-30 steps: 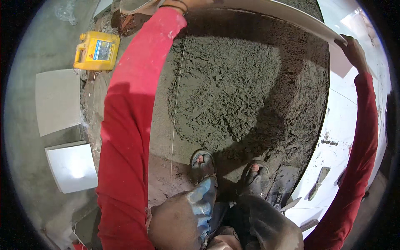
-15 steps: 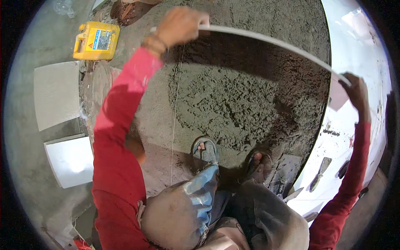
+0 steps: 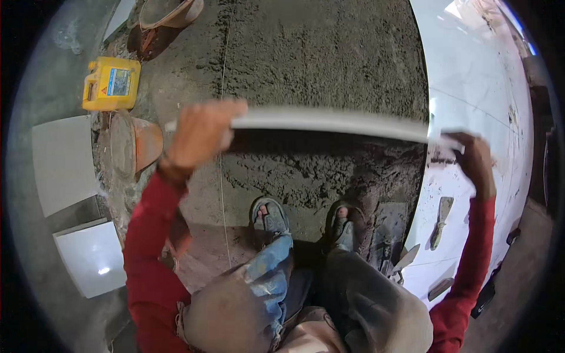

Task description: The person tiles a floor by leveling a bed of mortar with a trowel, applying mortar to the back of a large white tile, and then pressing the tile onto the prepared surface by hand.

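Note:
Across the wet mortar bed (image 3: 318,59) I hold a long pale screed bar (image 3: 329,122), blurred by motion. My left hand (image 3: 203,132) is closed round the bar close to its left end, a short stub of which sticks out beyond the fist. At the other end, over the edge of the white floor tiles (image 3: 471,88), my right hand (image 3: 475,162) grips it. Mortar beyond the bar looks fairly level; between the bar and my feet it is rough and lumpy. A thin string line (image 3: 223,194) runs lengthwise beneath my left hand's side.
On the left are a yellow jerrycan (image 3: 115,83), a mortar-crusted bucket (image 3: 141,144), a grey tile (image 3: 65,162) and a glossy white tile (image 3: 94,259). Another bucket (image 3: 170,15) lies at far left. A scraper (image 3: 442,220) and a trowel (image 3: 406,259) lie at right by my sandalled feet (image 3: 271,215).
Both hands have drawn the bar nearer to my feet, and it now lies almost straight across. The mortar it passed over looks smoother. My view has shifted to the right.

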`<state>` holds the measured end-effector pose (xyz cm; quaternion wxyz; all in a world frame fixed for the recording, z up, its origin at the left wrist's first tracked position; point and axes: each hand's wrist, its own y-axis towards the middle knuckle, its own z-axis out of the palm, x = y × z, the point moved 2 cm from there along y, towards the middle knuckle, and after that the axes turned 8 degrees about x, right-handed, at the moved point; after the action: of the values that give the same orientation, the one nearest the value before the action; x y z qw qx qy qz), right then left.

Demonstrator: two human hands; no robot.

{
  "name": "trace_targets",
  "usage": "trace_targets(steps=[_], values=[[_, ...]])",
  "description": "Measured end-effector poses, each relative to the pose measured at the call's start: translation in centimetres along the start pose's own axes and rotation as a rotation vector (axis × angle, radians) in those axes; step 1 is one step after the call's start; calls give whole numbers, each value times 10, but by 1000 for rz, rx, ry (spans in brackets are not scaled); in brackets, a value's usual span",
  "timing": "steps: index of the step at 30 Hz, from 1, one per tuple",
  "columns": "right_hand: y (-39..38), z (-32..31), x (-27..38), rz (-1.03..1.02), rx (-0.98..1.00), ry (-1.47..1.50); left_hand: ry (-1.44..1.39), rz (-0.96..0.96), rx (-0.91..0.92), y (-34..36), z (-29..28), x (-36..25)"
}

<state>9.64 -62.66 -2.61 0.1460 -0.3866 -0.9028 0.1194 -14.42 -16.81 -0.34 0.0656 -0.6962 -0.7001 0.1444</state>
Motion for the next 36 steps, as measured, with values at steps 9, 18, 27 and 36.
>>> trace_targets(steps=[9,18,27,36], values=[[31,8,-11,-14,-118,-12,-10,115,-194,16,32,16],[7,-10,-38,24,-117,-54,5,160,-157,34,-5,-14],[42,3,-55,166,-137,-41,133,130,-194,74,15,-2],[-96,27,-31,-60,-121,-41,15,191,-86,-23,11,-75]])
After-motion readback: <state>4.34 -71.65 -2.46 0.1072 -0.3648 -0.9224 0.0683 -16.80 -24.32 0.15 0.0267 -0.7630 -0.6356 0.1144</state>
